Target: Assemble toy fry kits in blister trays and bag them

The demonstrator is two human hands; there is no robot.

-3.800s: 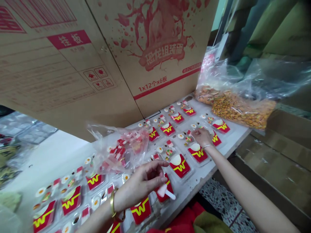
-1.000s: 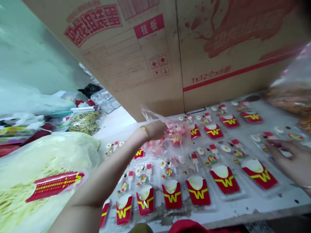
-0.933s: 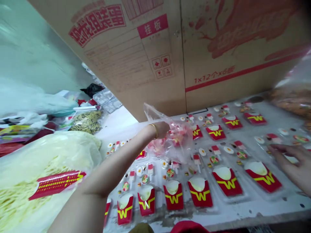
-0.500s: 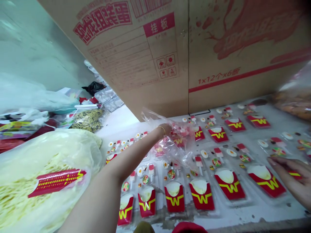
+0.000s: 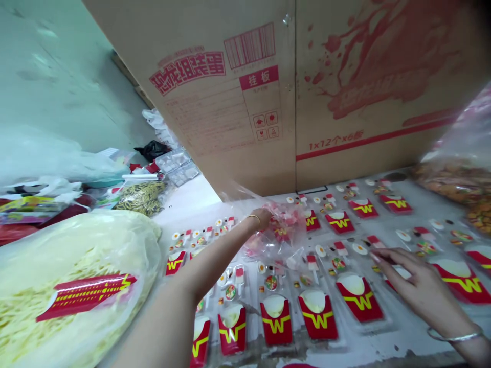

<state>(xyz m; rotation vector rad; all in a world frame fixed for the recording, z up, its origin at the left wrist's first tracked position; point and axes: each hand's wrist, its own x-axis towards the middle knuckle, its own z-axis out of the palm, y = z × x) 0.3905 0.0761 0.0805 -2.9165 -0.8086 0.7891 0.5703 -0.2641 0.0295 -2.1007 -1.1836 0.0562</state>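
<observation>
My left hand [image 5: 261,219], with a gold bangle on its wrist, is at a clear plastic bag [image 5: 287,245] of pinkish-red small pieces; its fingers are hidden among the pieces and film. My right hand [image 5: 416,281], a silver bangle on the wrist, hovers over a clear blister tray, fingertips drawn together beside a toy fried egg [image 5: 359,249]. Whatever they pinch is too small to make out. Rows of such trays hold a red fries box with a yellow W [image 5: 360,300], toy eggs, pizzas, burgers and a red-and-pink popsicle [image 5: 375,242].
A tall cardboard carton [image 5: 238,168] stands behind the trays. At the left lies a big bag of pale yellow pieces [image 5: 88,245] with a red fries box on it. Bags of brown pieces [image 5: 445,179] sit at the far right.
My right hand has moved left from the right-hand trays to a tray nearer the middle. My left hand stays at the bag of pinkish-red pieces. The view has shifted slightly.
</observation>
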